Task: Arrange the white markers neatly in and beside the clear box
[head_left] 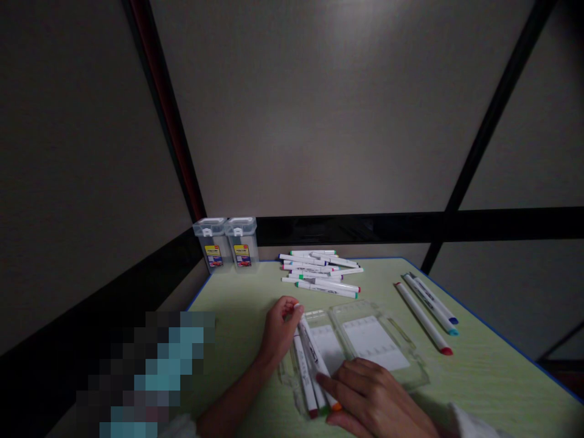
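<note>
An open clear plastic case (335,316) lies flat in front of me, with white paper inserts in both halves. In its left half are several white markers, among them a dark-red-capped marker (305,374) and a green-ended one mostly hidden beside it. An orange-capped marker (314,350) lies slanted over that half. My left hand (279,328) pinches its far end between thumb and fingers. At its near end is my right hand (371,395), the index finger on the barrel and the thumb by the orange cap; its other fingers are curled.
Farther back on the green table (237,304) lies a loose pile of white markers (319,274). Two clear lidded boxes (228,243) with yellow labels stand at the back left. A red-capped marker (424,317) and two blue-toned markers (431,298) lie near the right edge.
</note>
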### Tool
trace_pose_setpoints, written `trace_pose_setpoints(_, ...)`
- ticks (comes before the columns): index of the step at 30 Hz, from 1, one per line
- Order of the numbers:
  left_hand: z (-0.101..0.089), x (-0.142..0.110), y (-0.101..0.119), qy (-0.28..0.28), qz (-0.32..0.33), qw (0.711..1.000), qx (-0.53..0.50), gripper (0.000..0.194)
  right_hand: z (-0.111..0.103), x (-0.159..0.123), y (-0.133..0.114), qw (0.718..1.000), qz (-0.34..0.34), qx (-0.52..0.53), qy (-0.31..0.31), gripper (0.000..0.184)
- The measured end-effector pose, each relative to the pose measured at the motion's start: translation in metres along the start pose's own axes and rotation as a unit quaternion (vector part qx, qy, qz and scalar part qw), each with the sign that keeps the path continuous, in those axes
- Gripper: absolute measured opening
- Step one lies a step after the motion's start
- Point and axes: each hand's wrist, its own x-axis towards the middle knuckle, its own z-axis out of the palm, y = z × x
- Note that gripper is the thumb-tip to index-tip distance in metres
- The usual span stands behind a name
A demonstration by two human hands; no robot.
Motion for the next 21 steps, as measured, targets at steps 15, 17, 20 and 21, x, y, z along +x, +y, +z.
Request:
trace_pose_setpoints(15,0.0001,0.001,-0.0047,0.0,-0.015,1.0,0.009,0.017,0.0034,-0.0005,0.0007,1.0,0.014,-0.004,-0.025,0.041)
trace_pose_setpoints(17,0.0001,0.0009,-0.0049,-0.006,-0.016,1.0,0.018,0.017,0.0036,-0.0005,0.0005,0.999,0.02,0.0,-0.029,0.04)
trace_pose_setpoints(20,0.0003,0.0007,-0.0056,-0.013,-0.014,1.0,0.022,0.017,0.0033,-0.0005,0.0001,0.999,0.023,0.001,-0.031,0.041)
trace_pose_setpoints(21,0.0004,0.0005,-0.0056,-0.015,-0.013,1.0,0.024,0.017,0.0031,-0.0005,-0.0001,0.999,0.023,0.0,-0.032,0.041)
